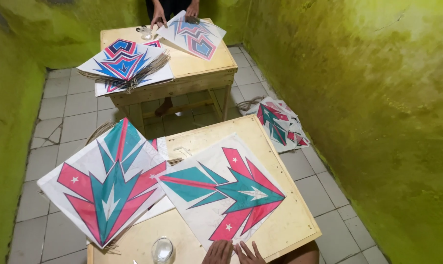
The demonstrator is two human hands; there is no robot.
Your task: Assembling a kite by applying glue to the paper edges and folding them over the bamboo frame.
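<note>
A wooden table bears two kites, a glass.

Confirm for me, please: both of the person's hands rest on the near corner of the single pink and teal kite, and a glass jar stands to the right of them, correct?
Not quite. The head view shows the glass jar to the left of the hands, not the right. The left hand and right hand do rest together on the near corner of the single pink and teal kite.

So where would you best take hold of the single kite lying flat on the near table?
Probably by its near corner, where both hands already rest. The kite lies flat as a diamond with that corner pointing at the person, so fingers can pinch the thin edge from the near side.
</note>
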